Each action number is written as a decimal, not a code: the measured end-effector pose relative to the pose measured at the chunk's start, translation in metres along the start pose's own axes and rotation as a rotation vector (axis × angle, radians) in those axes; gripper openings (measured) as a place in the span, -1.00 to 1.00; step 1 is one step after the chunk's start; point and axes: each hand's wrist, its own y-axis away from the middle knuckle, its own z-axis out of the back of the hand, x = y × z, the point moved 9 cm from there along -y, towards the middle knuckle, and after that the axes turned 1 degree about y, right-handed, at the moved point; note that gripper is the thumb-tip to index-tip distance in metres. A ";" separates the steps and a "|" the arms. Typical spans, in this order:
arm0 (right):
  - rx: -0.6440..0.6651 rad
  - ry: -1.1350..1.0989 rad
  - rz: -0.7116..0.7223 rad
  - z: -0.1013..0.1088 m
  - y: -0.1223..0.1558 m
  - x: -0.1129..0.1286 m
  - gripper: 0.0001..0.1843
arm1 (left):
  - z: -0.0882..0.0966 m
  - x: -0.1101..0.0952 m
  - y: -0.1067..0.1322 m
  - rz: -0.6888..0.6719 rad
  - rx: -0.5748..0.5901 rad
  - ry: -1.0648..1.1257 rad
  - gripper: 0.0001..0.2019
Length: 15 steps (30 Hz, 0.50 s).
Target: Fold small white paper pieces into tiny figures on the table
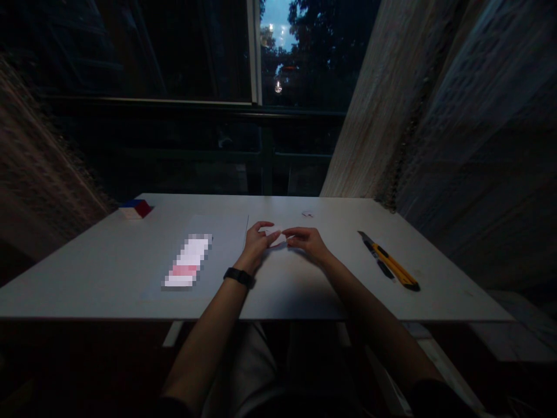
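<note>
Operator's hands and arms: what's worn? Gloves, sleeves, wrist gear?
No gloves: left hand and right hand are bare. The left wrist has a dark band, maybe a watch or fitness tracker; nothing shows on the right wrist. Forearms are uncovered; dark sleeves show only at the bottom edge. Too dim for finer markings.

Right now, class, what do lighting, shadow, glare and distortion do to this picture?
Head view: dim overall, the right curtain fading into darkness and stretched towards the edge; same head view: bright glints in the window, soft shadow beneath the right hand, small white piece lacking clear detail, bright rectangle pixelated.
</note>
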 end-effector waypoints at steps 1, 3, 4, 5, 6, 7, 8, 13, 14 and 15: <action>-0.003 0.002 -0.003 0.001 0.000 0.000 -0.65 | -0.001 0.001 0.000 0.006 0.007 0.013 -0.46; -0.005 0.016 -0.003 0.001 0.000 -0.001 -0.65 | -0.001 0.003 0.000 0.020 0.019 0.033 -0.45; -0.006 0.028 0.002 0.001 0.000 -0.001 -0.65 | -0.001 0.003 -0.001 0.025 0.023 0.037 -0.45; -0.010 0.040 0.009 0.002 0.000 -0.001 -0.65 | -0.001 0.004 -0.001 0.027 0.024 0.035 -0.45; -0.015 0.053 0.016 0.002 0.000 0.000 -0.65 | -0.001 0.005 -0.001 0.028 0.026 0.032 -0.46; -0.023 0.067 0.023 0.003 -0.001 0.000 -0.67 | -0.001 0.005 -0.002 0.028 0.027 0.029 -0.46; -0.032 0.081 0.031 0.003 -0.001 0.000 -0.68 | -0.001 0.005 -0.002 0.029 0.029 0.027 -0.47; -0.055 0.172 0.091 0.004 -0.001 0.003 -0.77 | -0.003 0.003 0.000 0.027 0.027 -0.001 -0.49; -0.063 0.201 0.105 0.004 -0.001 0.004 -0.79 | -0.003 0.001 0.001 0.023 0.018 -0.013 -0.49; -0.074 0.234 0.117 0.004 -0.001 0.005 -0.80 | -0.002 0.000 0.002 0.018 0.008 -0.026 -0.50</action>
